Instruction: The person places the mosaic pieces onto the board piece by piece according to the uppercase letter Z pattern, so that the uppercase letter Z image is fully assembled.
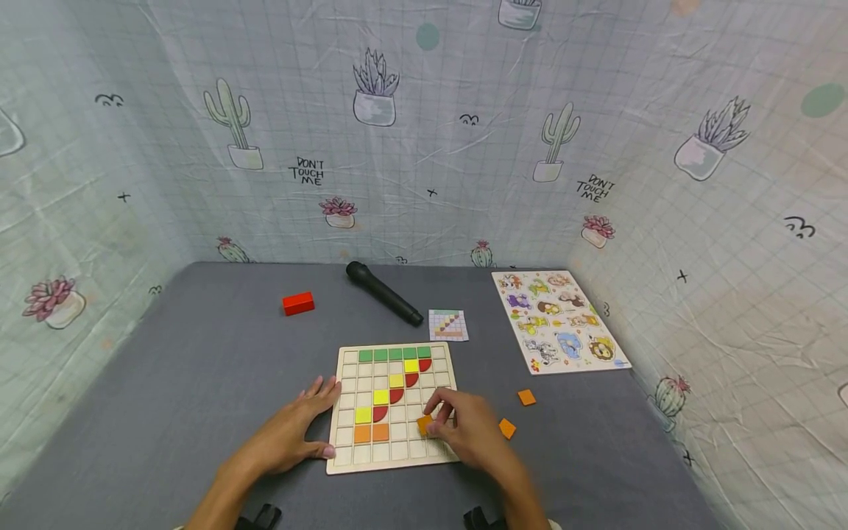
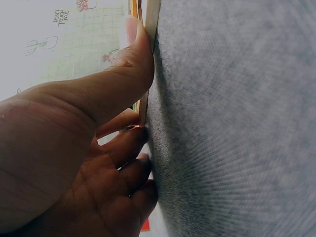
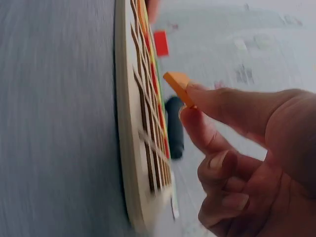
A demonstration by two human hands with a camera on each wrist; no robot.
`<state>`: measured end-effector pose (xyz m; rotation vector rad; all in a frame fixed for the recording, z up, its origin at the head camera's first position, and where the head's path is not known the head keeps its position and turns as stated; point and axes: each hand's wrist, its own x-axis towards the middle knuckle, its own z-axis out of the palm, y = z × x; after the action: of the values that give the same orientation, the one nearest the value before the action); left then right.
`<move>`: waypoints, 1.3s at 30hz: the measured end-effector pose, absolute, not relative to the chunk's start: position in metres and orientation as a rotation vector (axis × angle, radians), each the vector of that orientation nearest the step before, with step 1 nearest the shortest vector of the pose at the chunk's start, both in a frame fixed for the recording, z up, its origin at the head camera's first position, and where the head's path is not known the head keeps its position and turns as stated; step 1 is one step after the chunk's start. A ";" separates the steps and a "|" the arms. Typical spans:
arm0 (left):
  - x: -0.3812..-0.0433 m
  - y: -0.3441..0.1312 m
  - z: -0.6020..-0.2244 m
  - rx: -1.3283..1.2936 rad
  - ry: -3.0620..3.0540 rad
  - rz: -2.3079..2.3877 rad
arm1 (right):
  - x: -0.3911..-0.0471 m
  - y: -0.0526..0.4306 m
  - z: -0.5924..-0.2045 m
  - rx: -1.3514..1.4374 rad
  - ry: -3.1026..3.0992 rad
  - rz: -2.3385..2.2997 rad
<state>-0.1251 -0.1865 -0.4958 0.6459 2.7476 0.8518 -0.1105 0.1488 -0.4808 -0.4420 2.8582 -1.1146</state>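
Observation:
A wooden grid board (image 1: 351, 457) lies on the grey table, with green, yellow and orange square tiles and red quarter-round tiles set in its cells. My left hand (image 1: 291, 430) rests at the board's left edge, its thumb on the rim and its fingers spread along the side. Between thumb and fingertip, my right hand (image 1: 473, 430) pinches an orange square tile (image 3: 178, 88), held just above the board's lower right cells. Two loose orange tiles, one (image 1: 526, 397) farther back and another (image 1: 506, 428) nearer, lie right of that hand.
A small pattern card (image 1: 448, 325) lies behind the board. Beyond it are a black microphone (image 1: 384, 293) and a red block (image 1: 298, 303). An animal picture board (image 1: 563, 324) lies at the right. A patterned cloth (image 1: 411, 184) hangs around the table's back and sides.

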 end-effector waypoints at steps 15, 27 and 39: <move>-0.125 -0.187 -0.497 0.647 2.754 0.849 | -0.112 0.093 -0.490 -0.302 2.972 -0.982; -0.126 -0.189 -0.498 0.654 2.755 0.838 | -0.110 0.091 -0.485 -0.339 3.003 -0.937; -0.128 -0.188 -0.498 0.653 2.753 0.839 | -0.117 0.112 -0.487 -0.441 2.862 -1.187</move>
<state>-0.1276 -0.1878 -0.4978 0.6527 2.7535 0.8388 -0.1173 0.1116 -0.4865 -0.4414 2.8616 -1.1865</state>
